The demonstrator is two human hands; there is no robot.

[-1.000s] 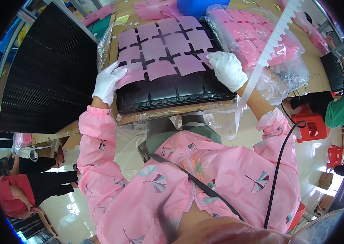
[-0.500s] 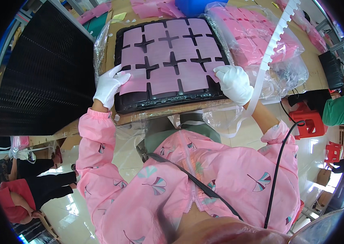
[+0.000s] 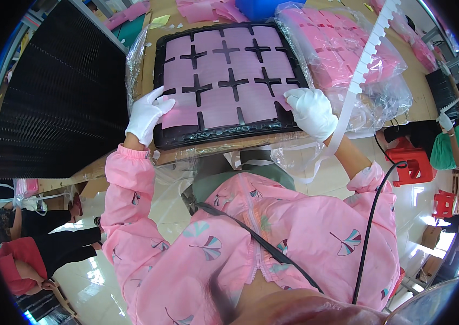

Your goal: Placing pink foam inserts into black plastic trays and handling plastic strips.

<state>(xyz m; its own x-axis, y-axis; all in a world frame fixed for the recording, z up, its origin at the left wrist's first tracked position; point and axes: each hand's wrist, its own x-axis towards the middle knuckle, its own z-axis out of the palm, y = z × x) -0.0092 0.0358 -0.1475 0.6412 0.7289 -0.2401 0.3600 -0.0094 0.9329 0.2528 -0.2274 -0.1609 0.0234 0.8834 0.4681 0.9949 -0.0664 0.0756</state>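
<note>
A black plastic tray (image 3: 207,139) lies on the bench before me, covered by a thin pink sheet (image 3: 216,111) with cross-shaped cut-outs. Black ridges of the tray show through the cut-outs. At the sheet's near left corner, my left hand (image 3: 147,116), in a white glove, has its thumb and fingertips on the edge. My right hand (image 3: 310,112), gloved the same, is closed with its fingertips pinching the sheet's right edge. A white strip with a toothed edge (image 3: 357,81) runs close by my right wrist; whether it touches is unclear.
A tall stack of black trays (image 3: 58,103) stands at the left. Clear plastic film with pink sheets (image 3: 343,43) lies to the right, a blue container (image 3: 264,8) at the back. A black cable (image 3: 367,233) hangs along my right side. Co-workers and red stools (image 3: 411,162) are farther off.
The near part of the pink sheet has shifted slightly and lies flatter on the tray. My hands have barely moved. At the far right, a co-worker's gloved hand with a toothed strip has moved lower.
</note>
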